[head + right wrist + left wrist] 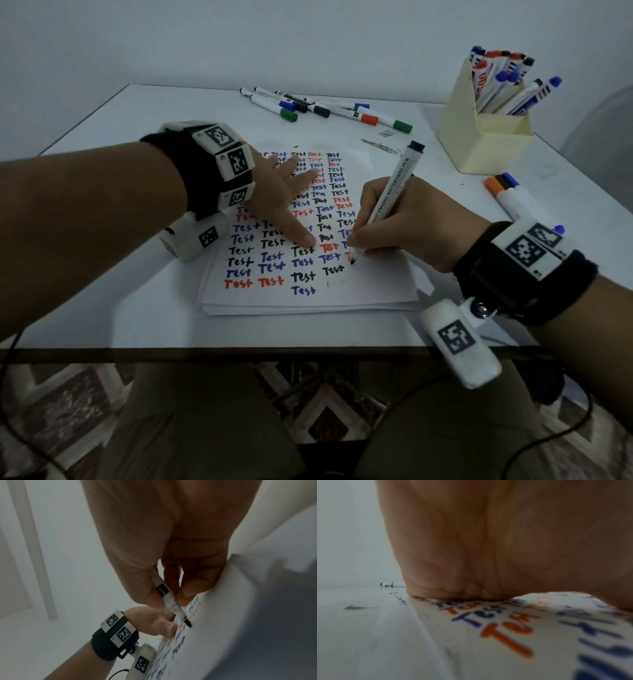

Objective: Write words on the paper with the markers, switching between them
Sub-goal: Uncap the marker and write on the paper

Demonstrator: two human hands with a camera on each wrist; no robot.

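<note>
The black marker (pixel 390 202) is pinched in the right hand (pixel 407 226), tip on the paper (pixel 376 291) at the table's (pixel 137 308) near edge. Only the head view shows the left hand's (pixel 277 192) fingers spread flat on the paper; its wrist view shows just the palm.

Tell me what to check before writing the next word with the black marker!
1. Marker held firmly: the right hand grips the black marker in a writing hold. Ok.
2. Cap off: the bare black tip shows, and the cap sits on the back end. Ok.
3. Tip on the paper: it sits at the paper in the right column, but actual touching is unclear. Cannot tell.
4. Paper held still: the left hand lies flat on it, fingers spread. Ok.
5. Room for a word: blank space lies below the tip. Ok.
6. Next colour ready: loose markers lie at the far side of the table. Ok.
</note>
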